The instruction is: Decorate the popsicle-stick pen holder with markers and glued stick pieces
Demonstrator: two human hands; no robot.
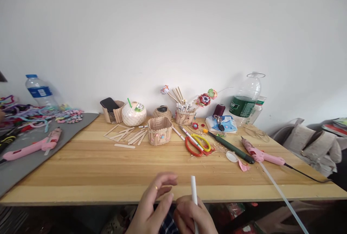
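My right hand (193, 214), at the table's front edge, is closed around a thin white stick (193, 187) that stands nearly upright; its lower part is hidden by the fingers. Just left of it, my left hand (155, 205) has its fingers curved and apart, with nothing between them and a ring on one finger. Beyond the hands stands a small basket (159, 134) made of wooden sticks. Loose wooden sticks (128, 134) lie to its left. Red-handled and yellow-handled scissors (197, 144) lie to its right with striped pens.
A pink glue gun (261, 155) with a long glue stick lies at the right, beside a green tool (234, 149). Another glue gun (34, 148) is on the grey mat (62, 136). Bottles, a coconut (134, 115) and paper flowers (203, 100) stand along the wall.
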